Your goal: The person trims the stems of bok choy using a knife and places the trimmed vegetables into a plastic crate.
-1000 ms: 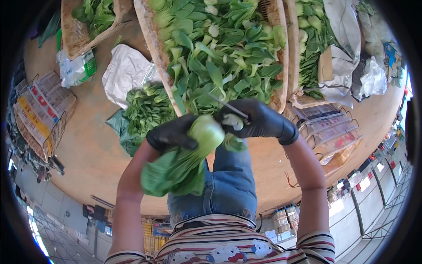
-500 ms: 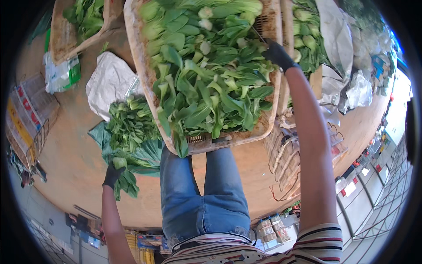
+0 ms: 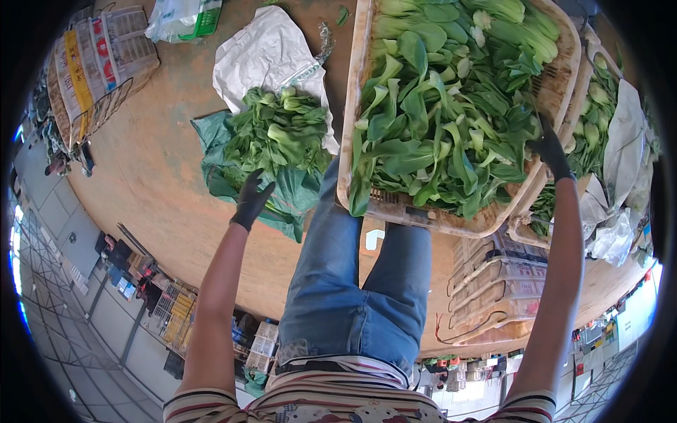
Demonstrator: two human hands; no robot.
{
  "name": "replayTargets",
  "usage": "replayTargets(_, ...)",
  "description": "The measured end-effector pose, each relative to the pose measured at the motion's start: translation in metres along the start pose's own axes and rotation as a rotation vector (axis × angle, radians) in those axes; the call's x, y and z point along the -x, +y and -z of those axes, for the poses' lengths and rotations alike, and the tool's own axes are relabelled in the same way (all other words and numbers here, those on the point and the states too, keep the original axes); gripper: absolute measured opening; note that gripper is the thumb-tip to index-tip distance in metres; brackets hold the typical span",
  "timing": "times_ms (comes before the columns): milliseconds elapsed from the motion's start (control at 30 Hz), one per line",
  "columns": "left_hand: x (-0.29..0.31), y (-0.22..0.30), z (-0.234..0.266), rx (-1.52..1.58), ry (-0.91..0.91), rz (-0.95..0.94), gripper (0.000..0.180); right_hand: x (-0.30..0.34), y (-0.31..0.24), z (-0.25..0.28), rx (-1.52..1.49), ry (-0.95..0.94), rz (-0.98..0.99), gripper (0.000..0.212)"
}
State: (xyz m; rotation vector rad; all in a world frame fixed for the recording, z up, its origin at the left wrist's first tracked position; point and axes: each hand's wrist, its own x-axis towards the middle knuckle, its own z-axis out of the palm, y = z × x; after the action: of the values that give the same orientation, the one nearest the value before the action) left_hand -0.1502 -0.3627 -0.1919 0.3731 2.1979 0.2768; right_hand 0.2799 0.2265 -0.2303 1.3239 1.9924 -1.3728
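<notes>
My left hand, in a dark glove, is empty with its fingers apart. It hovers by the near edge of a green plastic sheet, on which a heap of bok choy lies. A large, dirty plastic crate full of loose bok choy stands over my knees. At the crate's right side, my gloved right hand is closed on a thin, blade-like tool that looks like a knife; the leaves and fingers hide most of it.
A crumpled white sack lies beyond the green sheet. More crates with greens stand at the right, beside stacked plastic crates. A wrapped crate and a green basket in clear plastic are at the far left.
My left hand has let go of a bok choy and moved up toward the heap on the green sheet. My right hand stays by the crate's right side. The whole view has turned.
</notes>
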Motion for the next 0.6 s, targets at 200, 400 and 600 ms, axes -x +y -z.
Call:
replayTargets(200, 0.044, 0.163, -0.030, -0.081, -0.014, -0.615, 0.050, 0.068, -0.012, 0.012, 0.120, 0.382, 0.260, 0.064)
replayTargets(400, 0.122, 0.382, -0.040, 0.093, -0.108, -1.215, 0.062, 0.181, -0.136, 0.016, -0.015, 0.482, 0.338, 0.067)
replayTargets(600, 0.100, 0.453, -0.087, 0.039, -0.365, -1.216, 0.094, 0.224, -0.159, -0.010, -0.320, 0.390, 0.398, 0.067)
